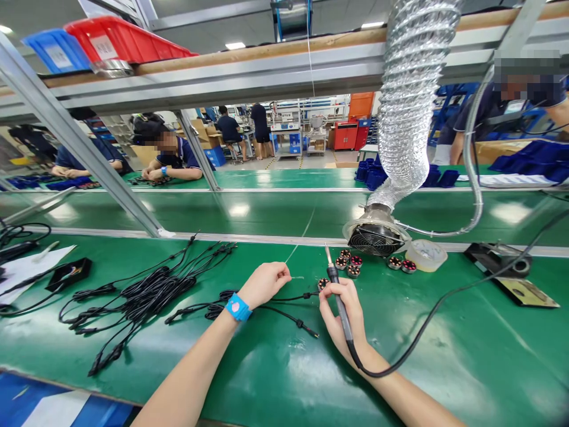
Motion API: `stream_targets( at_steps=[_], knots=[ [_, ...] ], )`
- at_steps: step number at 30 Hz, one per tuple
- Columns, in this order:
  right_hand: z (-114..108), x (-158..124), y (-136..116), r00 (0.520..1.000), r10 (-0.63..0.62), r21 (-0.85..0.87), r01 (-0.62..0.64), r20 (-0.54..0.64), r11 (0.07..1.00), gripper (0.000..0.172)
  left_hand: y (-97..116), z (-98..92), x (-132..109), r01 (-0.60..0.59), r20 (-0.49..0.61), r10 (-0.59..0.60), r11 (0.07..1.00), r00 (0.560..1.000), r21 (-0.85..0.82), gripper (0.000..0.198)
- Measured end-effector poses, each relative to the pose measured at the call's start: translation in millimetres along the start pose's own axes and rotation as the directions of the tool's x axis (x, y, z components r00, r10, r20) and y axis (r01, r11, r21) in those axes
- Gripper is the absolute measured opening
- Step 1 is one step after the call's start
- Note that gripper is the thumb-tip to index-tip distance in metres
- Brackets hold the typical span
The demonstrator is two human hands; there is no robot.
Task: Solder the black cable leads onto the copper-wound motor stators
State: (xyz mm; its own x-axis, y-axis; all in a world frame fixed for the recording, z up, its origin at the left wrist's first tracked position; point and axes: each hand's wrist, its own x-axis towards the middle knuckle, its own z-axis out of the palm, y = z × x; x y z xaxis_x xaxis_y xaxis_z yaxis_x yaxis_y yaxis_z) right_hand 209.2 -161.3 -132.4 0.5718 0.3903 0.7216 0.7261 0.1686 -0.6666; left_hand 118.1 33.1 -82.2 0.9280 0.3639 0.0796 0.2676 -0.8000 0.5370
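My left hand (263,284), with a blue wristband (239,306) on its wrist, is closed in a pinch on a thin solder wire (297,277). The wire's short end sticks out to the right of the fingertips. In my right hand (357,314) is a soldering iron (340,303), held like a pen with its metal tip pointing up and away. Just beyond that hand sits a small round metal connector (323,284) with several pins. More such connectors (354,271) stand close to the iron's tip. A black cable (288,320) lies between my hands.
Bundled black cables (155,290) cover the bench's left side. A fume fan (377,234) hangs from a silver duct (406,89). Right of it are a tape roll (425,256) and an iron stand (500,261). A solder spool (292,21) sits overhead. Co-workers sit across the line.
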Motion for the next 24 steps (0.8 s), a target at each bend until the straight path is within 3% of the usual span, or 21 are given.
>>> stream_targets(
  at_steps=[3, 6, 8, 12, 17, 24],
  knots=[
    [1, -1, 2, 1.000, 0.010, -0.004, -0.010, 0.010, 1.000, 0.013, 14, 4.4, -5, 0.006, -0.147, 0.019, 0.986, 0.989, 0.167, 0.017],
    [2, -1, 4, 1.000, 0.020, -0.012, -0.020, 0.017, 1.000, 0.014, 23, 11.0, -9, -0.132, -0.214, 0.154, 0.985, 0.965, 0.112, 0.016],
    [2, -1, 4, 1.000, 0.015, -0.017, -0.015, 0.011, 1.000, 0.014, 25, 16.6, -10, -0.221, -0.184, 0.210, 0.974, 0.960, -0.041, 0.015],
    [2, 0, 3, 1.000, 0.007, -0.008, -0.007, 0.005, 1.000, 0.015, 28, 25.7, -11, -0.135, -0.064, 0.121, 0.944, 0.991, -0.300, 0.020],
    [1, 0, 3, 1.000, 0.012, -0.010, -0.012, 0.014, 1.000, 0.014, 38, 26.9, -10, -0.089, 0.026, 0.111, 0.902, 0.994, -0.423, 0.020],
    [1, 0, 4, 0.999, 0.015, -0.030, -0.014, 0.030, 0.999, 0.009, 34, 29.1, -7, -0.145, 0.062, 0.204, 0.847, 0.977, -0.511, 0.022]
  ],
)
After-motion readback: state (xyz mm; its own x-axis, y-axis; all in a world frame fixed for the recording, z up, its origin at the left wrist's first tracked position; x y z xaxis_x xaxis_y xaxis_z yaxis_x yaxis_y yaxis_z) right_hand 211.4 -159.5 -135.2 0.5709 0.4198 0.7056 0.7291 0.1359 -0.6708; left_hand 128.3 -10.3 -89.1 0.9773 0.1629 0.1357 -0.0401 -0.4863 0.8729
